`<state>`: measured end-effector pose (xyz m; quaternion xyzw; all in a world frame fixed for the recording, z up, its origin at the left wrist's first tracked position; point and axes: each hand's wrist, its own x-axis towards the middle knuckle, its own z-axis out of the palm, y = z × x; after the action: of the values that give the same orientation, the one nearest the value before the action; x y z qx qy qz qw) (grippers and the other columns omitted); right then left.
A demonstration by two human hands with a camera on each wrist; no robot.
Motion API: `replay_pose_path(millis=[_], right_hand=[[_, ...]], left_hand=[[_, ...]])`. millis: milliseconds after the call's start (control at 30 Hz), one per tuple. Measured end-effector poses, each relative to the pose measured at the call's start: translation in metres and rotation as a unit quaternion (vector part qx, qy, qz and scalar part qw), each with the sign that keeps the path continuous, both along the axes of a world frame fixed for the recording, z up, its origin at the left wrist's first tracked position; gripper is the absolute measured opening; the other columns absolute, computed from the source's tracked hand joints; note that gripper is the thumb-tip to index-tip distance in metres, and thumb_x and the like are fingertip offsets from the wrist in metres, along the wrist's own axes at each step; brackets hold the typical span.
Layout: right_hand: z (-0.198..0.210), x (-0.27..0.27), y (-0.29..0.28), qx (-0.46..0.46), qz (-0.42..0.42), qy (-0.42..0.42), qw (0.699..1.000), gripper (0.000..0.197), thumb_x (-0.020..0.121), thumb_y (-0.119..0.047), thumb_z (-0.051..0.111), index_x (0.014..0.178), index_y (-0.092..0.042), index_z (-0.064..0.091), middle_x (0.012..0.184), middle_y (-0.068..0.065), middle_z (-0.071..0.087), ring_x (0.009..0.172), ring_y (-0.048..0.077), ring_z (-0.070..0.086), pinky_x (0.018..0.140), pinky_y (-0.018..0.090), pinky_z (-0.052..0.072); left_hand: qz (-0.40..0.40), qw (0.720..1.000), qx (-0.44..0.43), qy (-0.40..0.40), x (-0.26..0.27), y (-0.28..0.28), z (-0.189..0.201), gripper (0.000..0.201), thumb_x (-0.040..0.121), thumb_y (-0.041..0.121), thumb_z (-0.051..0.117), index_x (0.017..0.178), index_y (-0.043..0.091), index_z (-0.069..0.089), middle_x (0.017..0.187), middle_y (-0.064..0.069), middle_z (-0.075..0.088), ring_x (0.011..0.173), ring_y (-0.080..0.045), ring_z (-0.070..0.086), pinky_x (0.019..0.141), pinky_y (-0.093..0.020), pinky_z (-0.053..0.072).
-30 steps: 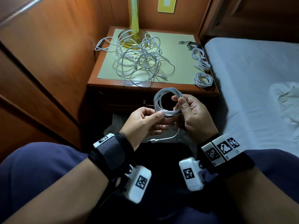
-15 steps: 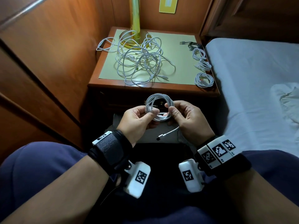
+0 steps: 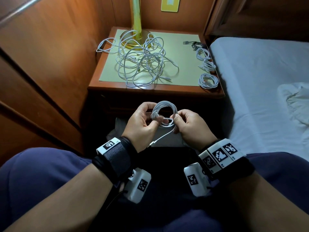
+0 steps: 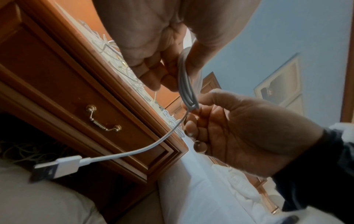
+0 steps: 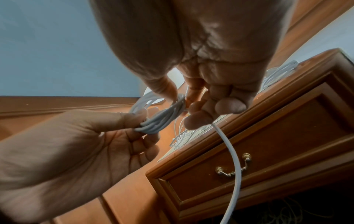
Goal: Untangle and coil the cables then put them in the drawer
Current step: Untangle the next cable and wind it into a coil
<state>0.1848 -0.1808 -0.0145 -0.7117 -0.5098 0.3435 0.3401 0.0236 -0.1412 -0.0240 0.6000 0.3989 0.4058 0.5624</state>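
A white cable coil (image 3: pixel 164 113) hangs in front of the nightstand, between both hands. My left hand (image 3: pixel 153 118) pinches the coil's left side with thumb and fingers, also clear in the right wrist view (image 5: pixel 151 125). My right hand (image 3: pixel 174 122) pinches the coil's right side and the loose tail. The tail crosses the coil, then hangs down to a USB plug (image 4: pixel 55 166). A tangle of white cables (image 3: pixel 142 62) lies on the nightstand top. The drawer (image 4: pixel 91 97) with a brass handle (image 5: pixel 233 168) is closed.
Several coiled cables (image 3: pixel 208 80) lie along the right edge of the nightstand (image 3: pixel 184 91), with a dark one behind them. A gold lamp base (image 3: pixel 133 41) stands at the back. Wood panelling closes the left side, and a bed (image 3: pixel 259 81) lies to the right. My knees sit below.
The coil and both hands have come down a little and moved left. The loose tail has been drawn across the coil by the right hand.
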Motion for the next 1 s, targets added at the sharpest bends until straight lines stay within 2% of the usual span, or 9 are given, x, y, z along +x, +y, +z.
replay_pose_path(millis=[100,167,300,467,633,767,900,933,1000], right_hand=[[0.002,0.001,0.001,0.01,-0.006,-0.01,1.0,0.021,0.096,-0.029,0.057,0.089,-0.012,0.066,0.078,0.006,0.071,0.076,0.02,0.066,0.072,0.035,0.049],[0.003,-0.001,0.001,0.031,-0.02,-0.009,0.999,0.017,0.093,-0.026,0.062,0.089,-0.01,0.066,0.08,0.005,0.069,0.071,0.015,0.063,0.067,0.03,0.048],[0.0,0.0,0.001,0.114,-0.087,-0.001,0.99,0.029,0.082,-0.02,0.077,0.098,-0.018,0.053,0.096,0.003,0.055,0.056,0.001,0.051,0.06,0.014,0.045],[0.002,0.0,0.001,0.2,-0.031,-0.041,0.979,0.021,0.08,-0.006,0.078,0.082,-0.024,0.067,0.086,0.0,0.055,0.065,0.004,0.053,0.065,0.01,0.042],[0.003,-0.008,-0.002,0.254,0.048,-0.071,0.963,0.021,0.082,0.002,0.068,0.09,-0.015,0.076,0.087,-0.001,0.055,0.075,0.005,0.056,0.069,0.007,0.041],[0.006,-0.01,-0.004,0.202,0.073,-0.058,0.975,0.014,0.079,-0.016,0.064,0.089,-0.017,0.074,0.087,0.002,0.055,0.075,0.008,0.055,0.068,0.006,0.038],[0.007,-0.01,-0.004,0.148,0.096,-0.08,0.981,0.006,0.086,-0.021,0.071,0.081,-0.02,0.067,0.081,-0.005,0.051,0.071,0.006,0.052,0.067,0.01,0.039],[0.006,-0.009,-0.003,0.118,0.096,-0.073,0.986,0.011,0.086,-0.024,0.071,0.078,-0.021,0.064,0.08,-0.004,0.053,0.071,0.007,0.053,0.068,0.013,0.041],[0.003,-0.008,0.001,0.042,0.078,-0.008,0.996,0.022,0.081,-0.036,0.067,0.074,-0.016,0.059,0.081,0.01,0.062,0.075,0.02,0.061,0.072,0.032,0.053]], left_hand=[[-0.011,1.0,0.009,-0.021,0.0,-0.004,0.003,0.019,0.095,-0.005,0.059,0.11,0.005,0.055,0.09,-0.002,0.073,0.085,-0.015,0.074,0.081,-0.027,0.057],[-0.025,0.999,0.013,-0.033,-0.001,-0.005,0.006,0.019,0.094,-0.007,0.058,0.105,0.008,0.055,0.085,0.005,0.07,0.081,-0.008,0.071,0.077,-0.021,0.054],[-0.053,0.995,-0.013,-0.082,-0.003,-0.002,0.01,0.017,0.095,-0.01,0.052,0.107,0.003,0.051,0.085,-0.003,0.066,0.075,-0.005,0.07,0.073,-0.017,0.052],[-0.065,0.989,-0.049,-0.12,-0.005,0.002,0.011,0.017,0.097,-0.007,0.05,0.108,0.006,0.049,0.076,0.0,0.074,0.075,-0.01,0.071,0.076,-0.021,0.055],[-0.052,0.989,-0.048,-0.129,-0.009,0.007,0.017,0.014,0.096,-0.006,0.054,0.104,0.005,0.053,0.072,0.001,0.073,0.068,-0.008,0.07,0.071,-0.02,0.056],[-0.032,0.994,-0.034,-0.098,-0.016,0.015,0.018,0.014,0.094,-0.006,0.057,0.101,0.006,0.059,0.076,0.002,0.073,0.073,-0.012,0.07,0.074,-0.024,0.057],[-0.004,1.0,0.005,-0.004,-0.018,0.015,0.014,0.012,0.092,-0.002,0.064,0.098,0.009,0.063,0.077,0.002,0.074,0.076,-0.011,0.072,0.073,-0.028,0.058],[0.0,1.0,0.012,0.018,-0.018,0.016,0.012,0.013,0.092,-0.001,0.065,0.097,0.011,0.064,0.079,0.001,0.075,0.077,-0.012,0.072,0.074,-0.032,0.059],[0.006,0.998,0.03,0.053,-0.017,0.015,0.01,0.015,0.089,0.003,0.069,0.095,0.017,0.066,0.084,-0.003,0.075,0.08,-0.02,0.073,0.078,-0.043,0.06]])
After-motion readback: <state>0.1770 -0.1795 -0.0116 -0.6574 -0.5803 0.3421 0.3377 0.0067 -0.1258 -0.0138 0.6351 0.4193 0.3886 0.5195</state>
